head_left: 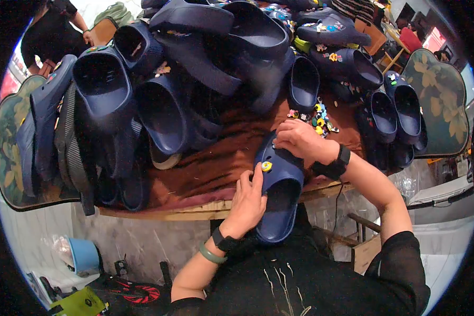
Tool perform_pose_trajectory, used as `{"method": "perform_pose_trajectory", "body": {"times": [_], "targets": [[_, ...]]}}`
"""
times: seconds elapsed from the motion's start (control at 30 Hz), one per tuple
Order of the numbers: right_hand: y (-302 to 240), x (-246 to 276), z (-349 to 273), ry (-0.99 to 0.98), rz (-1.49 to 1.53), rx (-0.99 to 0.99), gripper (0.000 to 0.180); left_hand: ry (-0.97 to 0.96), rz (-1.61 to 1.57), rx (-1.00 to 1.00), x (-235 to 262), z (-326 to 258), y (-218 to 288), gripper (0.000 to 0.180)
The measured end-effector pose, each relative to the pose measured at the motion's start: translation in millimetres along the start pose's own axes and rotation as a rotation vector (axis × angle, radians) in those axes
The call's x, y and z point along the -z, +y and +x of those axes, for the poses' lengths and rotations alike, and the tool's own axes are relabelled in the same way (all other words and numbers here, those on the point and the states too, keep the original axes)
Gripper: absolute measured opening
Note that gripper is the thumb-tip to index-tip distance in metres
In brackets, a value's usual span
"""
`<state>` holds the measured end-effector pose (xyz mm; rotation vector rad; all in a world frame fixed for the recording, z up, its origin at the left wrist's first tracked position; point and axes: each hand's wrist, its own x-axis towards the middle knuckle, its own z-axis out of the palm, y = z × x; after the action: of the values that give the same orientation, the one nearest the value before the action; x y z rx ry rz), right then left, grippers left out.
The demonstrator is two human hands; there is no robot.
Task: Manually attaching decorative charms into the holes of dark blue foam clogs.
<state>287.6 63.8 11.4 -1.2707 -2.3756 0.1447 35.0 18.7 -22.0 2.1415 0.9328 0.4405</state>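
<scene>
A navy clog [282, 171] with holes in its upper lies at the table's front edge, its heel end pointing toward me. My left hand [247, 203] grips the clog's left side, the index finger reaching up beside a yellow and white shoe charm [266, 166] set in the upper. Over the toe end bends my right hand [305, 141], its fingers pinched together against the upper. Whatever is between those fingertips is hidden. Just beyond this hand is a small pile of colourful shoe charms [321, 118].
Navy clogs [160, 113] heap up across the far and left side of the brown cloth [221, 163]; more clogs [397, 108] stand at the right. Patterned chair backs [437, 102] flank the table. Another person [52, 37] stands at far left. A blue bucket [84, 255] sits on the floor.
</scene>
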Motion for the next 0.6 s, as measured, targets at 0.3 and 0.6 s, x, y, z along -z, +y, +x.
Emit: {"method": "perform_pose_trajectory", "body": {"times": [0.3,0.6], "targets": [[15,19,34,-0.501,0.145,-0.198,0.016,0.044,0.045,-0.07,1,0,0,0.079],[43,8,78,-0.89,0.149,-0.304,0.063,-0.054,0.013,0.007,6,4,5,0.076]]}}
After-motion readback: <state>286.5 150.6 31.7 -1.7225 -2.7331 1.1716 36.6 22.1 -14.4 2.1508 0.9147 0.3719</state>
